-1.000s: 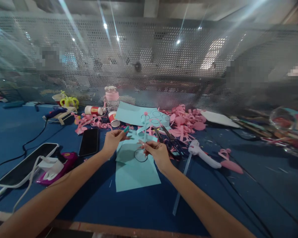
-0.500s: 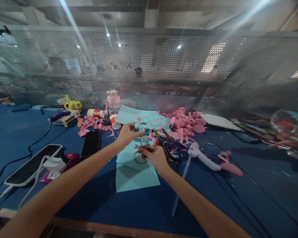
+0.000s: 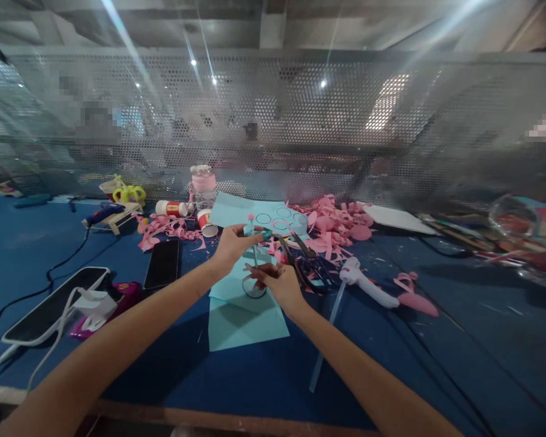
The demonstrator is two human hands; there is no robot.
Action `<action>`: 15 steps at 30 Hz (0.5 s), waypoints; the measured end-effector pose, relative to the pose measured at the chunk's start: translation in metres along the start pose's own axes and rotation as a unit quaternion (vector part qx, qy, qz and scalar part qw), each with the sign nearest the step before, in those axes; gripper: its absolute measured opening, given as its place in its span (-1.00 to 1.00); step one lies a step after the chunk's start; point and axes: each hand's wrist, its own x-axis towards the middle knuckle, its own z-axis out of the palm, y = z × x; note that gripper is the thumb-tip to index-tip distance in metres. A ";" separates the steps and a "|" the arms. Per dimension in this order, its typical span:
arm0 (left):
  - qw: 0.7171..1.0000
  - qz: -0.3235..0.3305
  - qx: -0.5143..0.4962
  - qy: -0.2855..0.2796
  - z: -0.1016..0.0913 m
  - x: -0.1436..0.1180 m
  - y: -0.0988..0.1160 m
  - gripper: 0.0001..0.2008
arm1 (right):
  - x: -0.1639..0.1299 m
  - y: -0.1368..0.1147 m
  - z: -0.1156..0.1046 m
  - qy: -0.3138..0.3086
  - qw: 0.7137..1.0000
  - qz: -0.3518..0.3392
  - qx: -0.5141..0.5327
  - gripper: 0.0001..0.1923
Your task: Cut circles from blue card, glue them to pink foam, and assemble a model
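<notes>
My left hand (image 3: 232, 247) pinches light blue paper near the top of a thin pale stick (image 3: 255, 255), which stands nearly upright and has a small pink tip. Lower down, the fingers of my right hand (image 3: 282, 286) are closed around the stick's lower part, with the exact grip partly hidden. Beneath both hands lie light blue paper sheets (image 3: 241, 328), and a black circle outline shows under the stick. Scissors (image 3: 304, 252) rest just beyond my right hand.
Pink paper scraps (image 3: 341, 227) pile up behind the scissors. A white hot glue gun (image 3: 368, 285) with a long glue stick lies at right. Left are a black phone (image 3: 162, 265), a power bank (image 3: 57, 306) with cables, paper cups (image 3: 170, 209) and a bottle (image 3: 203, 187). Perforated metal panel (image 3: 273, 121) closes the back.
The whole view has shifted slightly, so everything sits a little further left. Both hands keep their hold on the stick and paper, with only slight finger movement.
</notes>
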 end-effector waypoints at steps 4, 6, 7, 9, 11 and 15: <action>1.000 -0.005 -0.006 0.000 0.001 -0.001 0.001 -0.65 | -0.001 0.000 0.001 -0.003 1.000 0.002 -0.012 -0.73; 1.000 -0.007 -0.001 -0.004 0.001 -0.001 0.003 -0.64 | -0.001 0.000 0.001 -0.007 1.000 -0.004 -0.019 -0.73; 1.000 -0.010 0.002 -0.007 0.000 -0.001 0.003 -0.63 | 0.000 0.001 0.001 -0.009 1.000 -0.007 -0.021 -0.73; 1.000 -0.014 0.001 -0.021 -0.002 0.000 0.003 -0.55 | 0.000 0.001 0.001 -0.008 1.000 -0.011 -0.017 -0.73; 0.999 -0.015 -0.013 -0.043 -0.006 0.002 0.001 -0.43 | 0.000 0.001 0.001 -0.001 1.000 -0.011 -0.007 -0.74; 0.995 -0.044 -0.051 -0.079 -0.018 -0.001 -0.007 -0.40 | 0.000 -0.002 0.000 0.015 1.000 -0.016 0.006 -0.72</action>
